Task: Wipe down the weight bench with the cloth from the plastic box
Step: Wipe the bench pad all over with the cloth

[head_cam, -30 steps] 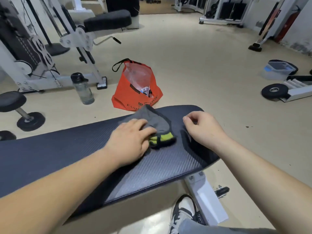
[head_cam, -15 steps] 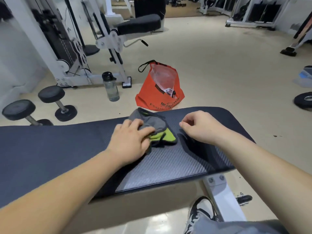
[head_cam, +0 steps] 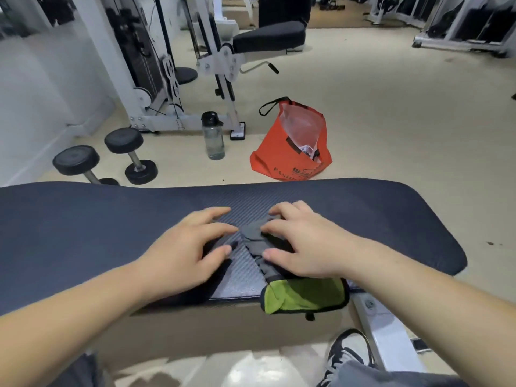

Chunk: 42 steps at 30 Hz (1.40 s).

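Note:
The weight bench (head_cam: 83, 233) has a dark textured pad that runs across the view in front of me. A grey cloth (head_cam: 254, 236) with a lime-green side lies bunched on the pad, and its green part hangs over the near edge. My right hand (head_cam: 310, 247) lies on top of the cloth with bent fingers and thumb gripping the bunched grey fabric. My left hand (head_cam: 181, 255) is spread with straight fingers over the pad just left of the cloth, holding nothing. The plastic box is out of view.
On the floor beyond the bench stand an orange bag (head_cam: 290, 152), a water bottle (head_cam: 213, 138) and two dumbbells (head_cam: 131, 155). A white cable machine (head_cam: 156, 65) rises behind them. The bench's white leg (head_cam: 388, 339) and my shoe (head_cam: 346, 356) are at lower right.
My left hand has let go of the cloth and spread out beside it. My right hand has come onto the cloth, which has slid to the near edge.

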Each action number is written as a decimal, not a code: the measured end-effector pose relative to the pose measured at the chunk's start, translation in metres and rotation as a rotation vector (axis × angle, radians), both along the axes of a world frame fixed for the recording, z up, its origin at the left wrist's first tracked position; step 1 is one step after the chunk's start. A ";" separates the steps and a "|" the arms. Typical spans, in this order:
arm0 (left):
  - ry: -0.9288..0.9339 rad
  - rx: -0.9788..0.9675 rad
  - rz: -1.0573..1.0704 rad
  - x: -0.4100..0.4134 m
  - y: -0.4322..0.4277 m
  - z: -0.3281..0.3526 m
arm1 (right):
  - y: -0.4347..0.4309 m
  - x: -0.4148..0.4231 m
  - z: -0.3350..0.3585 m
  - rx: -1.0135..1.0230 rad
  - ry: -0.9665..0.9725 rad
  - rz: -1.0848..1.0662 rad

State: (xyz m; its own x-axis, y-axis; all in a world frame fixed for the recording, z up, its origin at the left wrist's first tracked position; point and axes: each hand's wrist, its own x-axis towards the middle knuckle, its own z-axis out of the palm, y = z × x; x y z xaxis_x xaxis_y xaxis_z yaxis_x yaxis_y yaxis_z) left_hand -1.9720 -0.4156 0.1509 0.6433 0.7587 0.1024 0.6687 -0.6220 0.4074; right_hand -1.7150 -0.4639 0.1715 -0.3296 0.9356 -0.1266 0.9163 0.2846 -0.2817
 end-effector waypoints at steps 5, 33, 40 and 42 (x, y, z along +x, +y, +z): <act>0.084 -0.040 0.168 -0.001 0.006 -0.010 | -0.013 -0.011 -0.010 -0.020 -0.180 0.060; 0.230 -0.072 0.195 -0.002 0.039 0.010 | 0.054 0.025 -0.048 0.105 -0.314 -0.517; 0.197 -0.022 0.277 -0.043 0.021 0.019 | 0.007 -0.109 -0.045 0.162 -0.186 0.119; 0.258 -0.048 0.291 -0.058 0.019 0.022 | 0.014 -0.114 -0.048 0.192 -0.186 0.201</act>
State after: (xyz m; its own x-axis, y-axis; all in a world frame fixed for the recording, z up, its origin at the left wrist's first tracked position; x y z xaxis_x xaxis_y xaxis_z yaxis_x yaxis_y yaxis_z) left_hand -2.0302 -0.3966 0.1734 0.4006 0.9132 -0.0749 0.8986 -0.3756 0.2268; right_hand -1.8290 -0.4498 0.1232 -0.4977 0.8668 -0.0301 0.8671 0.4966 -0.0386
